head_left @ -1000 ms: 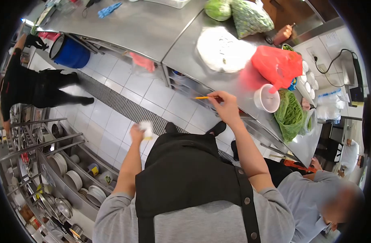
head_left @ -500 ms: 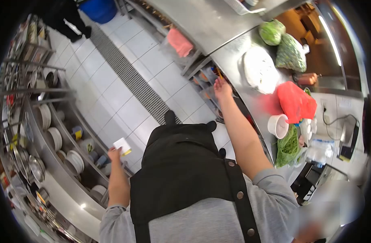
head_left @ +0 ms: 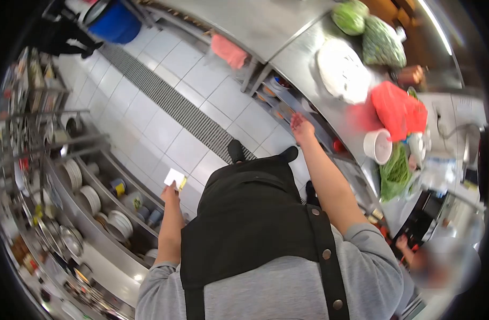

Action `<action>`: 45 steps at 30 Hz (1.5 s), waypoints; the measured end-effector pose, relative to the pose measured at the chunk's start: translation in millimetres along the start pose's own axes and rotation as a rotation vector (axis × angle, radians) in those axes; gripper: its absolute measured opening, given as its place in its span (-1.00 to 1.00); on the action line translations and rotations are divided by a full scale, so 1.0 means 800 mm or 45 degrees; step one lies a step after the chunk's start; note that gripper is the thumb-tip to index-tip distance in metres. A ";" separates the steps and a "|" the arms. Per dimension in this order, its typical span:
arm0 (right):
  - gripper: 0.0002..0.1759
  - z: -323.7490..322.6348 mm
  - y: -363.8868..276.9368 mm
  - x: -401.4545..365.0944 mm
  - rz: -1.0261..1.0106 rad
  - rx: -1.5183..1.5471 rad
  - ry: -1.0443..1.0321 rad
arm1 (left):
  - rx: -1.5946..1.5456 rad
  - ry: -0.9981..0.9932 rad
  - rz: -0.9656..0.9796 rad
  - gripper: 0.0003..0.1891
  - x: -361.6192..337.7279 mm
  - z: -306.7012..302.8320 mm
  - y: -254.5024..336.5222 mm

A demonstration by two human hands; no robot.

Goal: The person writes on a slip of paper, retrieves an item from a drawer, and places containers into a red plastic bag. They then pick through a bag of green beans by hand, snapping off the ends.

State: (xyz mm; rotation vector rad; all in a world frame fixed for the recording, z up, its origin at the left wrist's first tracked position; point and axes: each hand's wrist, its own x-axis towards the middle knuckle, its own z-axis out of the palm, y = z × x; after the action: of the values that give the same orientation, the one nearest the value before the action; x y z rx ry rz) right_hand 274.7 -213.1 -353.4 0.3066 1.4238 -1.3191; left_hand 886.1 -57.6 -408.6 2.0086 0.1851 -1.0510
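My left hand [head_left: 170, 191] grips a small white card or packet [head_left: 174, 178] with a yellow edge, held above the tiled floor. Out to the right, my right hand [head_left: 302, 128] has its fingers apart and nothing in it. It hangs beside the open shelf [head_left: 295, 96] under the steel counter. On that counter lie a white plastic-wrapped bundle [head_left: 343, 70], a red bag [head_left: 396, 111], a white tub [head_left: 378, 146] and green vegetables [head_left: 395, 173].
Bowls [head_left: 119, 225] fill the shelving on the left. A floor drain grate [head_left: 170, 101] crosses the tiles. Another person [head_left: 60, 34] stands at the upper left near a blue barrel [head_left: 114, 24]. A co-worker's hand [head_left: 403, 244] shows at the lower right.
The view has shifted along the aisle. My right hand no longer touches the thin yellow item at the shelf. A co-worker's arm has come into sight at the lower right.
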 end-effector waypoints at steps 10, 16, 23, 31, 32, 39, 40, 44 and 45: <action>-0.74 -0.198 0.084 -0.161 0.105 0.306 0.187 | 1.269 -1.504 0.561 -0.44 -0.246 0.425 0.130; -0.60 -0.159 0.069 -0.266 -0.100 0.460 -0.040 | 1.804 -2.282 0.816 -0.51 -0.426 0.501 0.014; -0.58 -0.122 0.018 -0.280 -0.361 0.443 0.059 | 1.562 -2.428 0.685 -0.58 -0.572 0.470 -0.034; -0.65 -0.167 0.013 -0.215 -0.233 -0.129 -0.002 | 1.710 -2.131 0.563 -0.52 -0.521 0.470 -0.067; -0.66 -0.171 0.011 -0.207 -0.187 -0.198 -0.021 | 1.710 -2.090 0.542 -0.51 -0.522 0.470 -0.071; -0.62 -0.214 -0.046 -0.179 -0.162 -0.388 -0.122 | 1.640 -1.935 0.392 -0.47 -0.556 0.482 -0.096; -0.62 -0.223 -0.054 -0.174 -0.172 -0.395 -0.134 | 1.666 -1.935 0.413 -0.47 -0.564 0.487 -0.102; -0.71 -0.270 -0.072 -0.171 -0.413 -0.396 -0.119 | 1.803 -2.058 0.548 -0.55 -0.619 0.504 -0.125; -0.74 -0.279 -0.087 -0.187 -0.477 -0.500 -0.082 | 1.851 -2.116 0.600 -0.58 -0.638 0.507 -0.128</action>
State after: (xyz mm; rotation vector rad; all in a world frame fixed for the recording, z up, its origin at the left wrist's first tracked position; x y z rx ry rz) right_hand 156.0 14.7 -248.2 -0.2738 1.6989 -1.2900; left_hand 264.8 -171.0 -216.2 1.1288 -2.2538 -2.3701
